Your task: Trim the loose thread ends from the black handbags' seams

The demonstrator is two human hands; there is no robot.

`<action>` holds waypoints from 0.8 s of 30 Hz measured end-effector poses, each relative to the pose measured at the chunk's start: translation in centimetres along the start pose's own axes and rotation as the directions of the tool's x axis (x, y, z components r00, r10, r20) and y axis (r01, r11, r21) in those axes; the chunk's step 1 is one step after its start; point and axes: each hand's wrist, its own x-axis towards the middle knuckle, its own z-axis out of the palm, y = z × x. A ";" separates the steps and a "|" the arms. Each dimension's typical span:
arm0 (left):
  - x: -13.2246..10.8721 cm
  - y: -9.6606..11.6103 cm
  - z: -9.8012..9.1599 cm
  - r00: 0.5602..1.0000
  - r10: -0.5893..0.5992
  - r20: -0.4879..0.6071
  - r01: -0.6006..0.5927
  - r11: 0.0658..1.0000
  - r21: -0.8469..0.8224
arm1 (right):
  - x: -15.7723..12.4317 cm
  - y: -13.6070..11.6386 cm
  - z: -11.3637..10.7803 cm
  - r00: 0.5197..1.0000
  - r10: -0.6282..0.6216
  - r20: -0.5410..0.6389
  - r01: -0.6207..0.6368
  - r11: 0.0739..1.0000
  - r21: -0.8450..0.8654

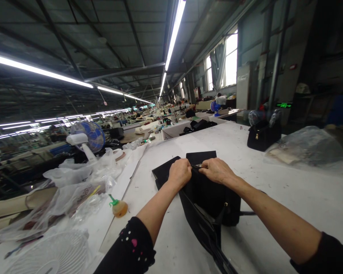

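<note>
A black handbag (205, 194) lies on the white table in front of me, its straps trailing toward the near edge. My left hand (180, 172) is closed on the bag's upper edge, fingers curled over the black material. Close to its right, my right hand (216, 169) pinches a small metal piece (198, 166) at the same edge; whether it is a zipper pull or a clasp I cannot tell. Black flaps stand up behind both hands. Lower on the bag's right side shows a small gold-coloured fitting (225, 204).
The white table (288, 213) carries another black bag (264, 135) and clear plastic wrapping (311, 148) at right. On the left are a bottle with a green spout (119, 208), plastic bags (74, 171), a blue fan (91, 136) and a white fan guard (51, 253). Black pieces (200, 125) fill a bin beyond.
</note>
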 end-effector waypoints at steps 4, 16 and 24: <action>0.2 -0.1 0.2 1.000 0.008 -0.015 -0.009 1.000 -0.013 | 0.9 -0.2 0.2 0.999 0.017 0.040 -0.018 1.000 0.011; -1.4 -2.6 -1.1 0.994 -0.009 0.107 0.038 0.963 -0.266 | 2.1 -1.3 -0.3 0.995 -0.043 0.087 0.036 0.996 0.083; -0.5 -4.0 -1.2 0.904 0.055 0.423 0.207 0.810 -0.548 | 1.6 0.4 -0.4 0.996 0.001 0.091 -0.008 0.997 0.082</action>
